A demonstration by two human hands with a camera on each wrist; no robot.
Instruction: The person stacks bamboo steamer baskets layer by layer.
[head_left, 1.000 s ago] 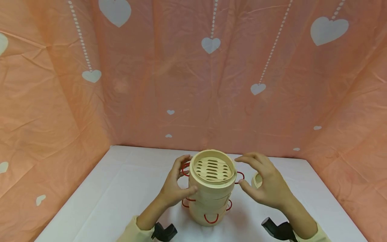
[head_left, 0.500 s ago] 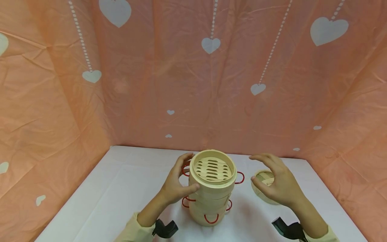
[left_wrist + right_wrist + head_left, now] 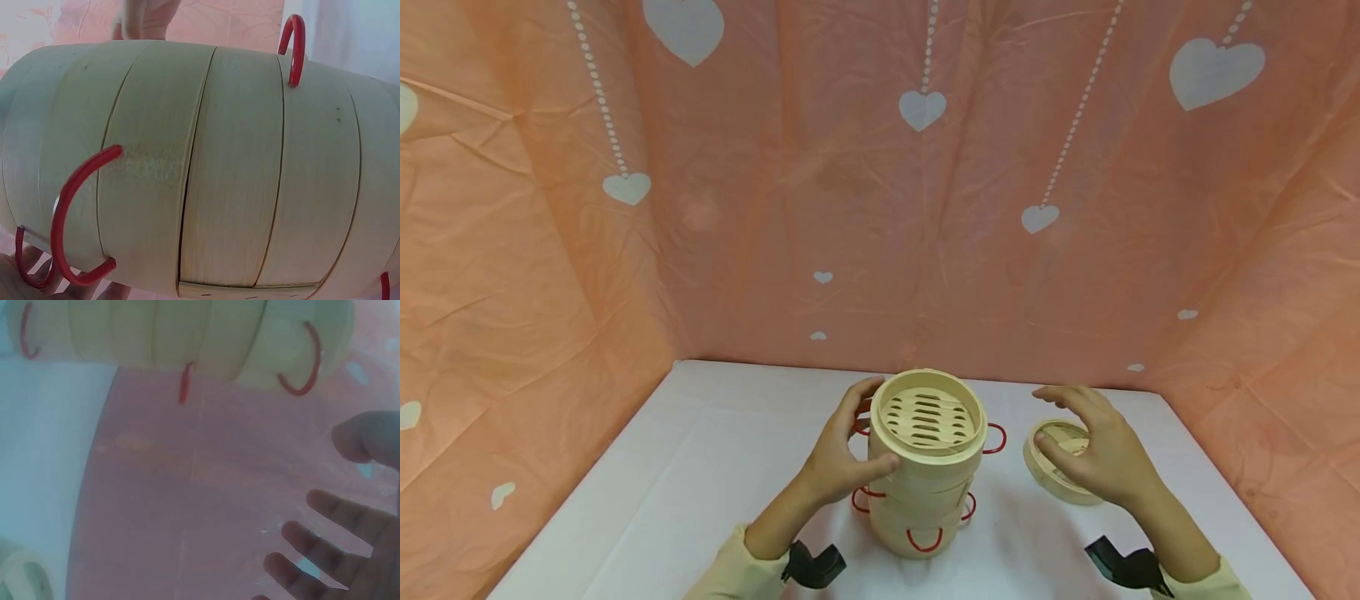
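A tall stack of bamboo steamers (image 3: 921, 508) with red loop handles stands upright on the table. Its slotted top tier lies uncovered. My left hand (image 3: 838, 467) holds the stack's left side near the top, thumb across the front and fingers reaching behind. In the left wrist view, fingertips (image 3: 75, 290) show past the stack's edge, beside the red handles; the thumb is out of sight there. To the right, my right hand (image 3: 1108, 458) hovers with spread fingers and nothing between them. It partly hides a round bamboo lid (image 3: 1063, 490) lying on the table.
The white table (image 3: 737, 433) ends at a back edge against an orange-pink cloth (image 3: 925, 250) with pale hearts. Cloth also hangs along both sides. A black wrist camera mount (image 3: 812, 567) sits at the left wrist, another (image 3: 1127, 571) at the right.
My right hand has moved away from the stack to the right, uncovering more of the lid. My left hand has shifted slightly rightward against the stack, which stays in place.
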